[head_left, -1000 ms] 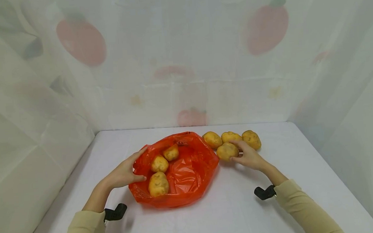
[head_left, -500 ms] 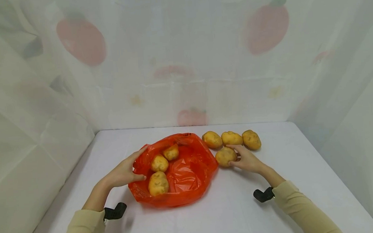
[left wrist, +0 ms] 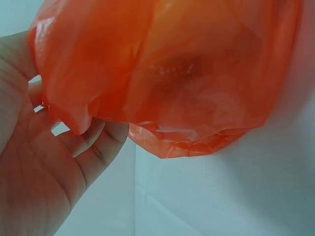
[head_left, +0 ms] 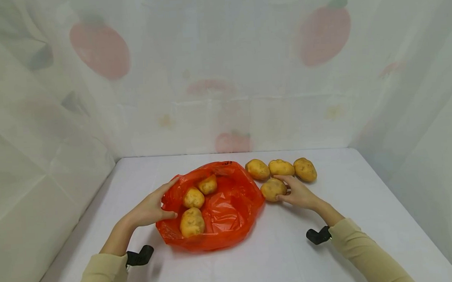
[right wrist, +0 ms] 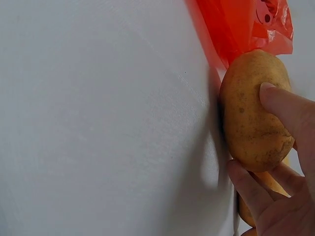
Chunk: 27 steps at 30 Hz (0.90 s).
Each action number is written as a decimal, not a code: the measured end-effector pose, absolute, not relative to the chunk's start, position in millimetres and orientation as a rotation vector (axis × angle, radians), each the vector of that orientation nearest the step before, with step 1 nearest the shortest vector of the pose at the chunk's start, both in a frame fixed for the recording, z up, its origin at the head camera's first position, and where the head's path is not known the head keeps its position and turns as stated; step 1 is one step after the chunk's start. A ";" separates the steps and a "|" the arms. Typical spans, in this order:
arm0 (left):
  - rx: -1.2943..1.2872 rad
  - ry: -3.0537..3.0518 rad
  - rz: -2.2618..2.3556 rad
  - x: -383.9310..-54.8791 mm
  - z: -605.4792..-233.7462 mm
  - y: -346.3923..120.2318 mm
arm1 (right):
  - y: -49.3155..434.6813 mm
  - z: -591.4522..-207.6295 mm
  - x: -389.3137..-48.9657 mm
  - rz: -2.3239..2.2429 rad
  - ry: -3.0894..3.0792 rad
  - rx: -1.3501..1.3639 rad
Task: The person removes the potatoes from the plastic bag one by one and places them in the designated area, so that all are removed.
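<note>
A red plastic bag (head_left: 229, 209) lies with its mouth spread wide, and 3 potatoes show inside along its left side, the largest potato (head_left: 192, 223) nearest the front. My left hand (head_left: 150, 209) holds the bag's left rim, the thumb reaching over the edge; in the left wrist view the red film (left wrist: 162, 73) covers parts of the fingers. To the right of the bag, my right hand (head_left: 298, 193) holds a potato (head_left: 273, 190) between thumb and fingers. In the right wrist view this potato (right wrist: 256, 113) is close against the bag, low over the table.
Behind the held potato sit 3 more potatoes in a row: a left one (head_left: 257, 169), a middle one (head_left: 281, 167) and a right one (head_left: 305, 169). A white cloth covers the table (head_left: 278, 253). Pale curtains with printed fruit stand behind and at both sides.
My right hand has brought its potato slightly left and toward the front, up to the bag's right edge; over the last half second it barely moves. The left hand keeps its place.
</note>
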<state>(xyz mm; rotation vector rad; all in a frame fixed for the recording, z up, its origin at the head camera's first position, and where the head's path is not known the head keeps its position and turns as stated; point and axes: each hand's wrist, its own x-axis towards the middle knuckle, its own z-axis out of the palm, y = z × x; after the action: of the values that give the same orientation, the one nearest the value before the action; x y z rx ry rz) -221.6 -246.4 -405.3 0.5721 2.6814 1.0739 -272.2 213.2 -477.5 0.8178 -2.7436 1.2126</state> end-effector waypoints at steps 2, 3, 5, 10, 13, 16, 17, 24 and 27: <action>0.574 2.684 1.071 -221.4 -405.2 -246.3 | 213.0 -477.1 -272.2 1.202 -2.757 0.798; 0.575 2.685 1.070 -221.3 -405.3 -246.4 | 212.7 -476.6 -272.2 1.200 -2.762 0.784; 0.574 2.685 1.072 -221.3 -405.5 -246.5 | 212.3 -476.0 -272.2 1.192 -2.771 0.755; 0.575 2.684 1.076 -221.3 -406.6 -246.8 | 212.0 -477.0 -272.9 1.157 -2.766 0.722; 0.578 2.680 1.081 -221.2 -407.2 -247.2 | 212.3 -479.1 -273.3 1.126 -2.772 0.714; 0.576 2.676 1.087 -221.1 -407.6 -247.4 | 212.4 -479.8 -273.1 1.105 -2.784 0.712; 0.577 2.676 1.087 -221.1 -407.7 -247.5 | 212.4 -479.5 -272.9 1.103 -2.785 0.715; 0.589 2.683 1.085 -220.8 -407.5 -247.7 | 212.5 -474.2 -271.8 1.143 -2.752 0.769; 0.588 2.680 1.089 -220.7 -407.6 -247.7 | 212.6 -472.1 -271.1 1.166 -2.745 0.783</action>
<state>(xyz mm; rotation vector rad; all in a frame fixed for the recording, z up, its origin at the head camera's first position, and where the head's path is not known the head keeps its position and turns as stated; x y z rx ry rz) -220.7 -247.7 -407.6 0.5876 2.6805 1.0893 -271.1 212.6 -472.1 0.7832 -2.7449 1.1656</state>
